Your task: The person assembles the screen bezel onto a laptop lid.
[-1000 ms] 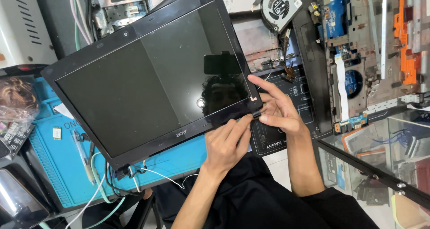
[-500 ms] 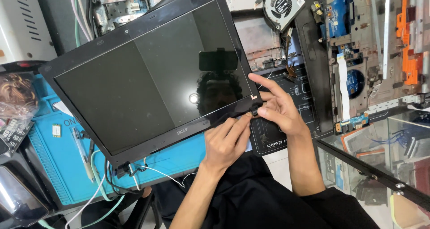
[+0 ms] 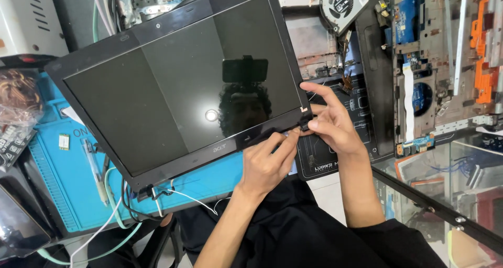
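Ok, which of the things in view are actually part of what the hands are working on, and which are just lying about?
In hand:
laptop screen panel
its black bezel corner, pinched by left hand and right hand

Lying about:
blue work mat
cooling fan
opened laptop chassis
pen
white and green cables

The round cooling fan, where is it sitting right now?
In the head view, the cooling fan lies at the top edge, right of centre, just beyond the laptop screen panel's upper right corner and left of the opened laptop chassis.
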